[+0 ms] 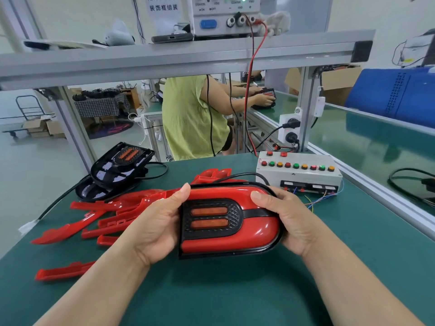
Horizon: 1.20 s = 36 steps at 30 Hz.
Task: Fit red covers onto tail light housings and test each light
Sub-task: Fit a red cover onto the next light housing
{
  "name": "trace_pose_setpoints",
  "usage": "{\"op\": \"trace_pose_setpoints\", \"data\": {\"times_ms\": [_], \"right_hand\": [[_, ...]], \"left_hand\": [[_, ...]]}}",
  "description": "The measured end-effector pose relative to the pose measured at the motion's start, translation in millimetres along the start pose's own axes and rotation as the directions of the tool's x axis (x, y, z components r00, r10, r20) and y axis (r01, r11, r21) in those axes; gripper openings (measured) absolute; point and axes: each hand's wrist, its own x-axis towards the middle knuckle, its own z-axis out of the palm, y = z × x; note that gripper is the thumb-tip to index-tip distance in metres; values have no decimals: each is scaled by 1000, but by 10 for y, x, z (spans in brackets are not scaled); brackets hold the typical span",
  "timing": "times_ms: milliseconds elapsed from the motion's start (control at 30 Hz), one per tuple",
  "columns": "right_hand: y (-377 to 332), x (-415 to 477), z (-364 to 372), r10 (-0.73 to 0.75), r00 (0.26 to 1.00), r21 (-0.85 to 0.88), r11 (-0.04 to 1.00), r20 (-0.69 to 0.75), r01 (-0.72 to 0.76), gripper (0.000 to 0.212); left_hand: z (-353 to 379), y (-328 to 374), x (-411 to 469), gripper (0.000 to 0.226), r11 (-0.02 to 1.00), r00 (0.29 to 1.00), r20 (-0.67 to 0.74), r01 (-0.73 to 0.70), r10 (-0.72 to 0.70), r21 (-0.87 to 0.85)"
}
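While curled at either end | left grip (155,224) holds tail light (235,243) | right grip (290,220) likewise

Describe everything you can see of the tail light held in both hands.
The tail light is a rounded oblong: a glossy red plastic-looking cover seated in a black housing rim. At its left end sits a black textured inset with two orange bars; a black stripe runs right from it. It faces the camera above the bench, gripped at its ends by the left hand and right hand, thumbs on top. A black cable runs behind its upper edge.
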Motion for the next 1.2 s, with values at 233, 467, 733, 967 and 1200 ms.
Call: {"op": "trace_pose_setpoints", "data": {"times_ms": [233,467,733,967,1200], "right_hand": [[20,-1,17,6,1000,-23,1000,-1,-6,29],[47,14,29,-22,999,-4,1000,33,23,28],[68,41,-1,-25,998,26,999,52,24,30],[61,37,71,21,1000,-1,1000,0,-21,52],[46,33,96,54,996,30,998,-67,-52,49]], "left_hand": [[22,-19,7,53,1000,997,-81,-7,6,-21],[-5,-39,40,57,999,996,-88,-11,7,-48],[-76,-114,90,37,858,849,-255,-357,463,370],[-244,-134,120,47,362,687,140,-532,713,765],[-261,-82,139,46,329,710,203,-534,674,779]]}}
